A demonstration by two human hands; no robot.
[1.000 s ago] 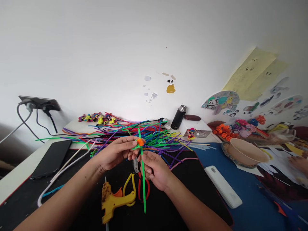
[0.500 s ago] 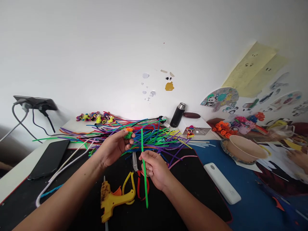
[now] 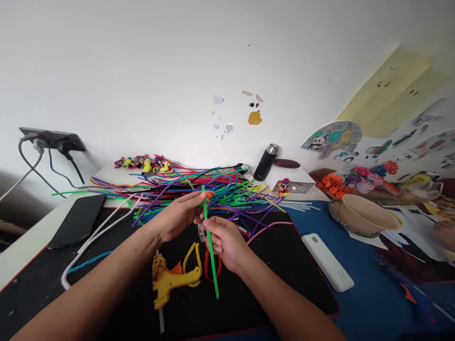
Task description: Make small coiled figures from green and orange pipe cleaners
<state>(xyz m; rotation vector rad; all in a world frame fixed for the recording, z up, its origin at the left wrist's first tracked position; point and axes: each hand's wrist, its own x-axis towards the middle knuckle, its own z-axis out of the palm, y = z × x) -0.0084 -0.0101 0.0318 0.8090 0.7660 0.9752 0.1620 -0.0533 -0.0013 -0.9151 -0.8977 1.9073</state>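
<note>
My left hand [image 3: 184, 211] is closed on a small orange and green pipe-cleaner piece [image 3: 210, 194], mostly covered by the fingers. My right hand [image 3: 227, 239] pinches a bright green pipe cleaner [image 3: 213, 260] near its middle. The strip's upper end rests against the piece at my left fingertips, and its lower end slants down over the black mat. Below my hands lie a yellow hot glue gun [image 3: 172, 282], yellow-handled scissors [image 3: 194, 260] and a red-handled tool [image 3: 217, 268], partly hidden behind the green strip and my right hand.
A heap of coloured pipe cleaners [image 3: 227, 189] spreads along the back. Left is a black phone [image 3: 76, 222]; right, a white power bank [image 3: 327, 263] and a beige bowl [image 3: 369, 215]. A black flask [image 3: 266, 163] stands by the wall. Another person's hand [image 3: 446, 234] shows at the right edge.
My hands have come together: the left moved right with the orange and green piece, meeting the top of the green pipe cleaner. The view has shifted slightly.
</note>
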